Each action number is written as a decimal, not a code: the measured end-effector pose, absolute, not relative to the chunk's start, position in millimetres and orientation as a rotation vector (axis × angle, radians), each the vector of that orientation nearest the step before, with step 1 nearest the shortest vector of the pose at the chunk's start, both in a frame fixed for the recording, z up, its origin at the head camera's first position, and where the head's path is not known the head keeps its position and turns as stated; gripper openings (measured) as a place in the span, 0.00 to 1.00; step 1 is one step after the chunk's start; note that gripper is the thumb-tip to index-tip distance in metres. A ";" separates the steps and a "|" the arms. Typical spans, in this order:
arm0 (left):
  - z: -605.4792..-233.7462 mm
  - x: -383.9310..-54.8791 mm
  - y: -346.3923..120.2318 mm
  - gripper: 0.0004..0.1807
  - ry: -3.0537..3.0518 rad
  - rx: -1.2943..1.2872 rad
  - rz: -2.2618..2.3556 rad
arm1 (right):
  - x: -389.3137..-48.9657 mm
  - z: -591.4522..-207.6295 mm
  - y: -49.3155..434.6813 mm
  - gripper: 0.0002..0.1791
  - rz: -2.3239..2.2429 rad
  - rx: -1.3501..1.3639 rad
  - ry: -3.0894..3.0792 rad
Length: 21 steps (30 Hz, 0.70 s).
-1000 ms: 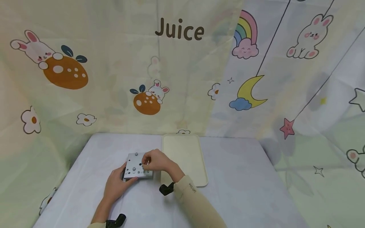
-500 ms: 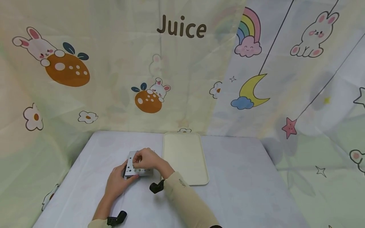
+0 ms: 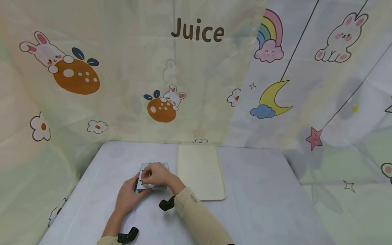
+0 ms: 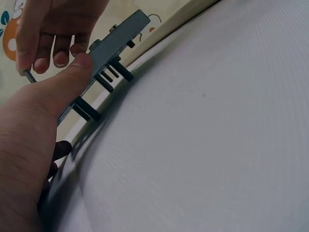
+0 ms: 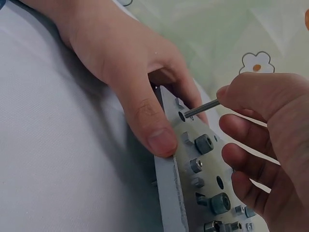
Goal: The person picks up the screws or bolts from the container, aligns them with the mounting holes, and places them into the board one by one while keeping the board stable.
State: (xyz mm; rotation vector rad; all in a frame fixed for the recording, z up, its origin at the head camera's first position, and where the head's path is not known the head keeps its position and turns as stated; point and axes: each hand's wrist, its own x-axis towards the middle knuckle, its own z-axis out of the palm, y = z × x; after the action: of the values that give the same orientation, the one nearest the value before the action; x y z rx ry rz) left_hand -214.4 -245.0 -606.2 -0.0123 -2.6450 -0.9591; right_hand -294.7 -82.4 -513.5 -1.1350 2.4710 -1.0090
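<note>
A flat metal plate (image 5: 170,193) has holes and several socket-head bolts (image 5: 220,203) standing in it. My left hand (image 3: 128,194) grips the plate at its left side, thumb on the near edge. Between thumb and forefinger my right hand (image 5: 280,121) pinches a thin threaded screw (image 5: 202,108). Its tip is right at a hole near the plate's corner, and its head is hidden by the fingers. Seen from the left wrist, threaded bolt ends (image 4: 87,108) stick out below the plate, which is held tilted in that view.
A cream tray (image 3: 202,173) lies to the right of the plate on the white-covered table (image 3: 260,204). Behind the table hangs a printed cloth (image 3: 202,85) with rabbits and oranges. Each wrist wears a black camera (image 3: 166,204).
My right hand has moved left across the plate with the screw, from its middle to the near-left corner. The left hand keeps its grip on the plate.
</note>
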 end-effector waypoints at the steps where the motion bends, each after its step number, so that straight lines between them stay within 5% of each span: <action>1: -606.4 -214.1 -245.1 0.54 -2.648 -0.009 -0.957 | -294.6 -515.1 -82.9 0.02 -1.004 -1.129 2.473; 21: -607.5 -215.3 -245.2 0.55 -2.665 0.003 -0.964 | -293.8 -528.5 -81.1 0.02 -1.063 -1.108 2.486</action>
State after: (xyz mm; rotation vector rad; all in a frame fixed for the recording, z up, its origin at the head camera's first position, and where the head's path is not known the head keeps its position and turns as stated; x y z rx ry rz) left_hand -215.3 -245.2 -607.5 0.0032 -2.6654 -0.9639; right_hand -293.8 -81.1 -528.5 -1.1082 2.4856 -1.0632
